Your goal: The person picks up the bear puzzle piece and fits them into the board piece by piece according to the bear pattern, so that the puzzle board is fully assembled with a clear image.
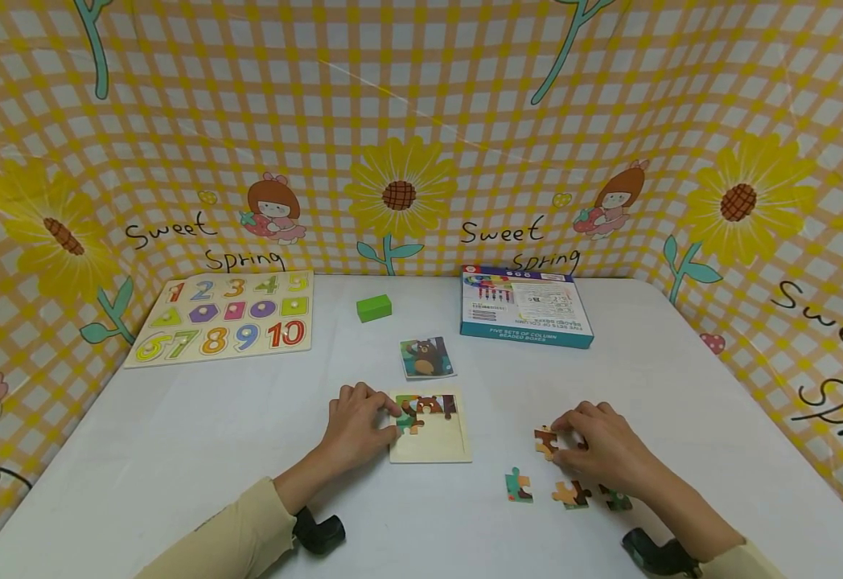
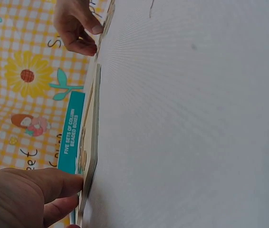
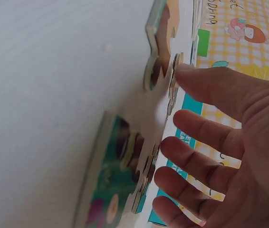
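Observation:
My left hand (image 1: 355, 425) is at the left edge of a wooden puzzle tray (image 1: 432, 447), its thumb and fingers gripping the rim. Bear-picture pieces (image 1: 429, 404) fill the tray's top row and part of its left side; bare wood shows below. Over to the right, my right hand (image 1: 602, 444) is low over the table, thumb and forefinger apart beside a brown jigsaw piece (image 1: 545, 442). In the right wrist view the thumb tip is right at that piece's edge and the other fingers are spread. Another piece is partly hidden behind the fingers.
Loose jigsaw pieces lie nearer me: a green one (image 1: 518, 486), a brown one (image 1: 572, 493) and a dark green one (image 1: 615, 498). Behind the tray are a bear picture card (image 1: 428, 357), a green block (image 1: 374, 309), a number board (image 1: 226, 318) and a beaded-boxes carton (image 1: 526, 309).

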Tool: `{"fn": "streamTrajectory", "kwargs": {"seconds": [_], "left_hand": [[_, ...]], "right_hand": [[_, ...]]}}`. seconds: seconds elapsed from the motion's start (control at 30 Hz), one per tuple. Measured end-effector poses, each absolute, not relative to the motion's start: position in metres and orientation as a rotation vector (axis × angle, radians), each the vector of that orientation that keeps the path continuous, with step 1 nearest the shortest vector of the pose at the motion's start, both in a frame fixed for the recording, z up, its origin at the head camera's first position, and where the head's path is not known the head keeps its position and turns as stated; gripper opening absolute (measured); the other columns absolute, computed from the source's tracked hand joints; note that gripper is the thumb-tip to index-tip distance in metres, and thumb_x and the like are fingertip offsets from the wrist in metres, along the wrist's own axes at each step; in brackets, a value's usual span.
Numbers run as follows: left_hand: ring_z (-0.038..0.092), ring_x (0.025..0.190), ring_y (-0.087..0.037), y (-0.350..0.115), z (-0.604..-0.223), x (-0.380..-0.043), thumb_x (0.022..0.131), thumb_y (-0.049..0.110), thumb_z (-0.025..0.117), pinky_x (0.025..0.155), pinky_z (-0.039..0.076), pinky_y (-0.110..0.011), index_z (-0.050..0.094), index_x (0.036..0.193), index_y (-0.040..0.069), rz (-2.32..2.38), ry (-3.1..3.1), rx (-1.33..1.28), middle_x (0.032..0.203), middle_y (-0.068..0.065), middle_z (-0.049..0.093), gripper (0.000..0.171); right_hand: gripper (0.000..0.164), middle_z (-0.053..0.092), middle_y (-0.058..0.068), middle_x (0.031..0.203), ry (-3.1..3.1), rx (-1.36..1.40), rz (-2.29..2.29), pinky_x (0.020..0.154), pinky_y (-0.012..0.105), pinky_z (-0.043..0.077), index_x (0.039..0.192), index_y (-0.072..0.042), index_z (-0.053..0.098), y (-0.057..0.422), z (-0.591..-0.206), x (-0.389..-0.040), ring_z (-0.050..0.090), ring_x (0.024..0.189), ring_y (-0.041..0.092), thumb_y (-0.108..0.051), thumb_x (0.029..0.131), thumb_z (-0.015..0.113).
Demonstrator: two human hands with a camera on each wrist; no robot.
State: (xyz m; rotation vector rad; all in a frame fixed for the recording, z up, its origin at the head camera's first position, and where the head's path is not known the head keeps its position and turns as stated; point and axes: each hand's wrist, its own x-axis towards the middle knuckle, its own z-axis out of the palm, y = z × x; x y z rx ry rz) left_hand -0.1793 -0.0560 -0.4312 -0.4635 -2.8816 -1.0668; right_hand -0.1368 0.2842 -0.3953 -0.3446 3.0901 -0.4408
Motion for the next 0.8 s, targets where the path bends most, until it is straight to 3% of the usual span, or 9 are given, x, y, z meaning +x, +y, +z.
{"fn": "streamTrajectory", "kwargs": {"seconds": [0.8], "left_hand": [[0.038,0.092,-0.021,-0.0576,-0.4328,-0.179,0.074,0.019,0.073,0.078,0.028,-0.041,0.067,0.086,0.018,-1.064,-2.859,-0.495,0.091,-0.004,0.051,0.013]], "right_hand": [[0.02,0.059,-0.002,0.091,3.108,-0.368,-0.451,0.069,0.031,0.032,0.09,-0.016,0.07,0.289,-0.4021,-0.1388,0.043,0.086,0.017,-0.021,0.073,0.077]]}}
